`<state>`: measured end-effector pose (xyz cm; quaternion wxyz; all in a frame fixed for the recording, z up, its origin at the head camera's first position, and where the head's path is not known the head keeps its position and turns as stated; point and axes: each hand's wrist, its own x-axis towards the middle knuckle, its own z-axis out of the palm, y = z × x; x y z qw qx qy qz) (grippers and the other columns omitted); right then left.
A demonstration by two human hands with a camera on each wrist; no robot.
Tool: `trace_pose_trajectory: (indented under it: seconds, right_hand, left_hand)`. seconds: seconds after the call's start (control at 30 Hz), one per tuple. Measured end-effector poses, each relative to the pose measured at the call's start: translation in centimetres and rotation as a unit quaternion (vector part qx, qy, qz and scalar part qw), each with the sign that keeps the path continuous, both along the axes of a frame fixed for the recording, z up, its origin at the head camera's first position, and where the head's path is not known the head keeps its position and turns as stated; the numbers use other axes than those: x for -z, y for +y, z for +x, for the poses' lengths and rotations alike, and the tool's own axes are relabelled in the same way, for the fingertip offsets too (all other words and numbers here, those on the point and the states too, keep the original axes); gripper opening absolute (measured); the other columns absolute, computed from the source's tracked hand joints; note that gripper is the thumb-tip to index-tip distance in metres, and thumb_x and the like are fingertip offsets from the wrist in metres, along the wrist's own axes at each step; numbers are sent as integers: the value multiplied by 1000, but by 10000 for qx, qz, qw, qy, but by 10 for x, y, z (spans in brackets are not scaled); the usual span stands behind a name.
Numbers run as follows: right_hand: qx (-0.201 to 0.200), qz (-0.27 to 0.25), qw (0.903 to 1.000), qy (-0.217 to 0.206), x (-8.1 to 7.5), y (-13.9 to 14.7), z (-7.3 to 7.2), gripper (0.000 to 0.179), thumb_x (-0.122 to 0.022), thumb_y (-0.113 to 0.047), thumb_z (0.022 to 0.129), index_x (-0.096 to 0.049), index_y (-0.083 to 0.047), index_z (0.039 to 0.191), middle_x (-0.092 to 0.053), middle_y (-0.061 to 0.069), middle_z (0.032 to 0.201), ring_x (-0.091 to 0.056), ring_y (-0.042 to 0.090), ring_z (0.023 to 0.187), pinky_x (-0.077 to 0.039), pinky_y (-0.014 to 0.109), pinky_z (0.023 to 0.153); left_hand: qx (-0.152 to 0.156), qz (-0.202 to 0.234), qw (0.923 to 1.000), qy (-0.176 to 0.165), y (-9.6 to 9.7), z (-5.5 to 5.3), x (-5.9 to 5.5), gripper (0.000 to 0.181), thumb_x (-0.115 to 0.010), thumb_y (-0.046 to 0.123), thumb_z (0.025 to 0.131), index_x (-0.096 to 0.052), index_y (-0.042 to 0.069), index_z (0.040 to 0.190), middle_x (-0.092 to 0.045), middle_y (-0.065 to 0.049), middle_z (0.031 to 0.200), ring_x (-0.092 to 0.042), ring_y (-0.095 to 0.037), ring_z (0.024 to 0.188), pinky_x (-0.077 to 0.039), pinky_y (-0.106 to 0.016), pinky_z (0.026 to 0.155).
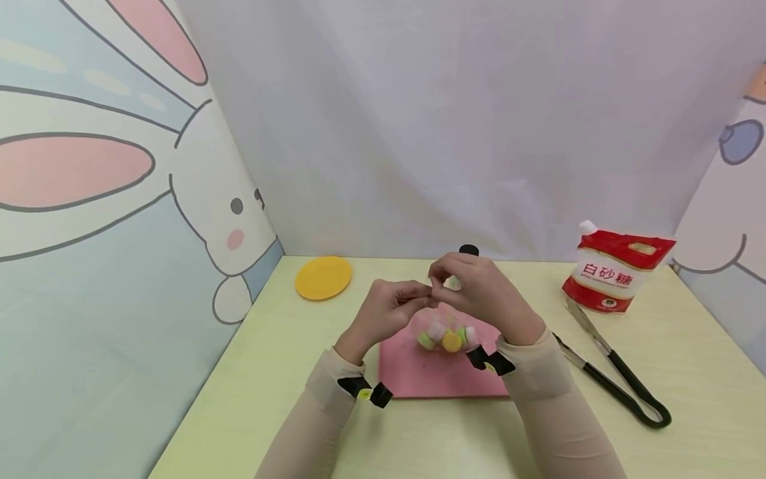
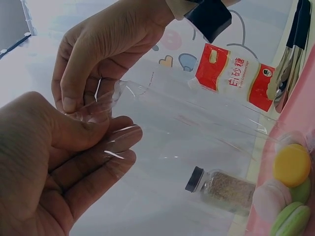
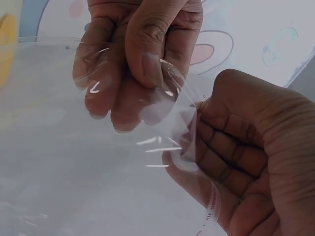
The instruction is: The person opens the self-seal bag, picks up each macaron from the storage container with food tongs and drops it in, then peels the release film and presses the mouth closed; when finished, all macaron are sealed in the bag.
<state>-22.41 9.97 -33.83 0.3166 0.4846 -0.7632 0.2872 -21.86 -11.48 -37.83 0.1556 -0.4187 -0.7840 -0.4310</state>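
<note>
Both hands meet at the top edge of a clear plastic bag [image 3: 98, 162], which hangs over a pink board [image 1: 443, 382]. My left hand [image 1: 389, 309] pinches the film between thumb and fingers. Just beside it, my right hand [image 1: 481, 289] pinches the same edge, its fingertips close to the left ones. In the bottom of the bag lie several macarons: a yellow one [image 2: 292, 165], a green one [image 2: 291, 220] and a pale pink one [image 2: 271, 199] among them. Small red print runs along a strip of the bag in the right wrist view.
Behind the bag stands a black-capped glass jar [image 2: 226, 189] with brownish contents. A red and white sugar pouch [image 1: 616, 273] is at the back right, with black-handled tongs [image 1: 628, 394] in front of it. A yellow round plate [image 1: 323, 278] lies at the back left.
</note>
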Motion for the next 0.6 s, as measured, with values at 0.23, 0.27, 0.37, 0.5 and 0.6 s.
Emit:
trace_pose_trajectory:
  seconds: [0.23,0.27,0.37,0.5,0.6]
  right_hand:
    - [76,-270,9996,4,2,-5,-2,14,-71,4,82,-67,-7,91,-67,0,85,-66,12,74,-53,28,62]
    - [91,-308,9995,8,2,-6,-2,14,-70,4,83,-66,-7,91,-67,0,85,-66,12,75,-53,28,63]
    - [144,-433,9989,113,2,-10,-3,15,-70,5,83,-66,-7,90,-67,2,85,-65,12,75,-53,29,63]
    - [298,-615,9972,306,4,-16,-4,8,-68,3,86,-66,-4,89,-67,5,84,-65,15,75,-54,32,62]
    - [602,-825,9936,474,5,-19,-5,6,-65,2,86,-66,-2,91,-67,7,84,-66,18,75,-56,34,63]
  left_hand:
    - [-63,35,10000,-44,-2,-2,-1,13,-68,7,96,-78,8,105,-77,1,90,-73,-9,77,-56,-20,68]
    - [-56,73,9999,-50,-3,-2,-1,13,-68,7,96,-78,7,105,-77,1,90,-74,-12,77,-56,-20,68]
    - [-67,172,9998,-62,-4,-3,-2,13,-68,7,96,-77,6,106,-77,0,90,-74,-10,78,-56,-21,68]
    - [-244,203,9995,-29,-5,-4,-4,13,-69,8,96,-78,7,105,-77,1,89,-71,1,78,-55,-20,64]
    - [-423,208,9988,-104,-7,-3,-6,11,-71,9,94,-78,9,103,-77,2,90,-71,0,77,-55,-21,62]
